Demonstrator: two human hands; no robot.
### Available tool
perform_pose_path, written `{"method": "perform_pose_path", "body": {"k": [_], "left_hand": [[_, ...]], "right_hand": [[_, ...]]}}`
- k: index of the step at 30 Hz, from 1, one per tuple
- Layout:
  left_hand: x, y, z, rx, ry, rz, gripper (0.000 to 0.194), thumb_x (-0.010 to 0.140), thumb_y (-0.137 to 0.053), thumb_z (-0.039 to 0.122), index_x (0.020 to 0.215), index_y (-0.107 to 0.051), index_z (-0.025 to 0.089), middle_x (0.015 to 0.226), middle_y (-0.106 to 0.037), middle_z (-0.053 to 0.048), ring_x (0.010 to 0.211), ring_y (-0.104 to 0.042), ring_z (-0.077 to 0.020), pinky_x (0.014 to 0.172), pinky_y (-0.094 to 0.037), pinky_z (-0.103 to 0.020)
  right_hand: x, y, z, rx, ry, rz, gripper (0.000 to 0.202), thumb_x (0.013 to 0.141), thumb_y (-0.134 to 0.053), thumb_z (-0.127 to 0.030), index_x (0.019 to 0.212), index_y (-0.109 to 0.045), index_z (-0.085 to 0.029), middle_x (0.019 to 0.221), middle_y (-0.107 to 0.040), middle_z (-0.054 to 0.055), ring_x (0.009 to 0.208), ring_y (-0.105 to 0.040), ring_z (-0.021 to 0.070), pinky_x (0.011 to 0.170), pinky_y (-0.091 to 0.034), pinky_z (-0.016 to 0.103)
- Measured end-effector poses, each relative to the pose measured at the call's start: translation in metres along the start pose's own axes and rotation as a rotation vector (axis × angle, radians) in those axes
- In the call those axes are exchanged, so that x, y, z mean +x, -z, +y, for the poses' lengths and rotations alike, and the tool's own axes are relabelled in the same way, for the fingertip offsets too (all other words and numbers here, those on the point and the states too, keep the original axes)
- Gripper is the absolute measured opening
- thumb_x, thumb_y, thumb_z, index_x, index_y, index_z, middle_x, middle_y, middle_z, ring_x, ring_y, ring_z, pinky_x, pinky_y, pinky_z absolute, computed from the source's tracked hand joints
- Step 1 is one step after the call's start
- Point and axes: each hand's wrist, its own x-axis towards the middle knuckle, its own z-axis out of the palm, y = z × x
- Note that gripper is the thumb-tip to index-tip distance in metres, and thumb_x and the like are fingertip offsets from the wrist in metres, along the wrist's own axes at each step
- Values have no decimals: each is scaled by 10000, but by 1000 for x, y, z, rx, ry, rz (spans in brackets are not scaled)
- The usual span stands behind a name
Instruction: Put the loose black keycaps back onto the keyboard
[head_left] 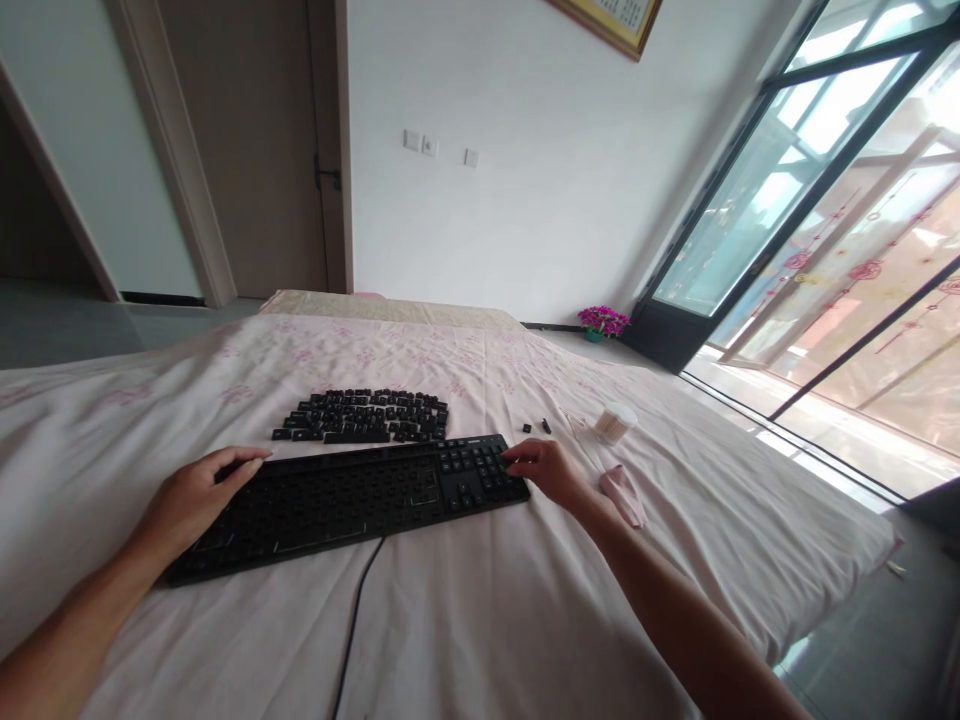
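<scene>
A black keyboard (322,505) lies tilted across the bed, its main section stripped of keycaps and its number pad still fitted with them. My left hand (202,490) is closed at the upper left edge of the keyboard, thumb and fingers against its rim. At the other end, my right hand (546,468) has its fingers bent onto the right edge by the number pad; whether a single key is pinched there cannot be made out. Loose black keycaps (375,413) lie in rows just behind the keyboard. The keyboard's cable (358,610) runs toward me.
Right of the keycaps lie a small black keycap (527,428) and a small dark piece (546,426). A clear tub of cotton swabs (615,422) and a pink cloth (624,497) are near my right forearm. The bedsheet (465,620) is wrinkled.
</scene>
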Motion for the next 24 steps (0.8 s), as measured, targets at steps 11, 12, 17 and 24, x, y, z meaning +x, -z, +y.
{"method": "perform_pose_path", "body": {"k": [11,12,17,24], "left_hand": [[0,0,-3,-2,9,-9,416,814,-476,530,1076,-652,260,1129,-690,-4,1032,-625,-211,898,-435,-267],[0,0,-2,-4,12,-13,418,814,-478,529,1078,-650,255,1131,-690,-8,1033,-623,-212,901,-433,-269],[-2,1,2,-25,18,-17,431,808,-481,532,1075,-652,240,1127,-690,-22,1016,-626,-215,891,-440,-271],[-1,1,-1,-3,11,-1,429,808,-484,532,1074,-660,246,1113,-696,-15,1000,-634,-217,871,-451,-268]], "right_hand": [[-29,0,-46,-199,323,-173,201,826,-610,-176,959,-740,-252,957,-687,15,848,-635,142,802,-477,259],[-29,0,-47,-225,333,-180,210,832,-601,-169,968,-738,-253,966,-684,16,848,-633,139,799,-475,258],[-33,1,-50,-305,366,-194,249,852,-561,-139,1004,-726,-248,980,-676,22,847,-628,134,795,-473,255],[-38,4,-56,-364,402,-211,294,907,-478,-148,1054,-705,-262,989,-662,32,821,-622,126,747,-470,242]]}}
